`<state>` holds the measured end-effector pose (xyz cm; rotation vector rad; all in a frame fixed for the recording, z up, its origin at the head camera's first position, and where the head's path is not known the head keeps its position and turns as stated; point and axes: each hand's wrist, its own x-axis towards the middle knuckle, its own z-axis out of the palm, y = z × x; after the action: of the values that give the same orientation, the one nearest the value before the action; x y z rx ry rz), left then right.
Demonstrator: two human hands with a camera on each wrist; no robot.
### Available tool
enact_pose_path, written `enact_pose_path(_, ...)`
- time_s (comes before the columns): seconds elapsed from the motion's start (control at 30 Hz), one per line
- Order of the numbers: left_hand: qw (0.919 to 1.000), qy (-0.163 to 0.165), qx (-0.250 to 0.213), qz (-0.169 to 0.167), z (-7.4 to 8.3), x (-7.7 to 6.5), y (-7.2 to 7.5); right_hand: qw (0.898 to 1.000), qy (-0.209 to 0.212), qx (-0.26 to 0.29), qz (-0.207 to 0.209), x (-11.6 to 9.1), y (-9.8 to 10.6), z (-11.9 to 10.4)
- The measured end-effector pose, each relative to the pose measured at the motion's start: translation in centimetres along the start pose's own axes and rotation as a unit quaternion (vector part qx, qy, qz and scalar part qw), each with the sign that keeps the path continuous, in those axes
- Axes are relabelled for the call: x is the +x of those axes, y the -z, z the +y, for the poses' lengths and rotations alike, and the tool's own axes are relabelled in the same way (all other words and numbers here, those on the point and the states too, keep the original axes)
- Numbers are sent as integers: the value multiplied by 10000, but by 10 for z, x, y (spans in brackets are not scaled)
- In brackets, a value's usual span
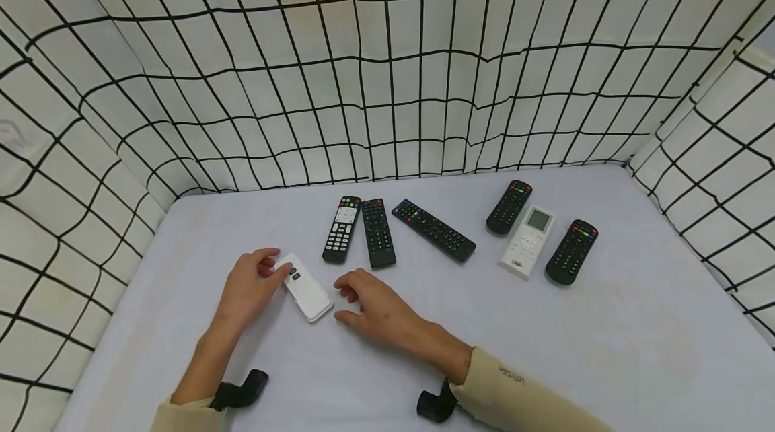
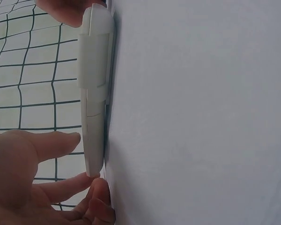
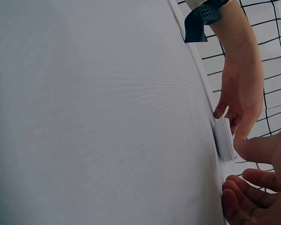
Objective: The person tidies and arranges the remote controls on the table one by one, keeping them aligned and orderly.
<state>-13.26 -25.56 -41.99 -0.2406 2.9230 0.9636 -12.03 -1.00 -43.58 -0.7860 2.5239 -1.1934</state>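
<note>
A white remote control [image 1: 307, 291] with dark buttons near its upper end lies on the white-covered table, its face up. My left hand [image 1: 251, 287] is at that upper end, thumb over the face and fingers at the end edge. In the left wrist view the remote [image 2: 94, 93] shows edge-on, with the left thumb [image 2: 58, 144] right at its face and a fingertip at its end. Just off its lower right corner is my right hand [image 1: 381, 307], fingers loosely bent, thumb apart from them, nothing between.
Behind lie a black remote with white buttons [image 1: 342, 230], a slim black remote [image 1: 378, 233] and a slanted black one [image 1: 434, 230]. Farther right, a white remote with a screen [image 1: 527, 242] lies between two short black remotes [image 1: 509, 207]. Black netting [image 1: 387, 68] over white cloth surrounds the table.
</note>
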Motion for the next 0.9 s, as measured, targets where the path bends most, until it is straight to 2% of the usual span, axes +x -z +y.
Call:
enact_pose_path(0.33,9999,-153,68,0,-2,2,-2,9975,-1,-712,-51,5,-4,-4)
enact_pose_path(0.57,9999,-79,-47,-135,-2,0,-4,9946,40,-1037,-18,9,-9,-5)
enact_pose_path(0.9,9999,27,-92,-110,-4,2,-3,9910,43,-1337,43,16,-13,-9)
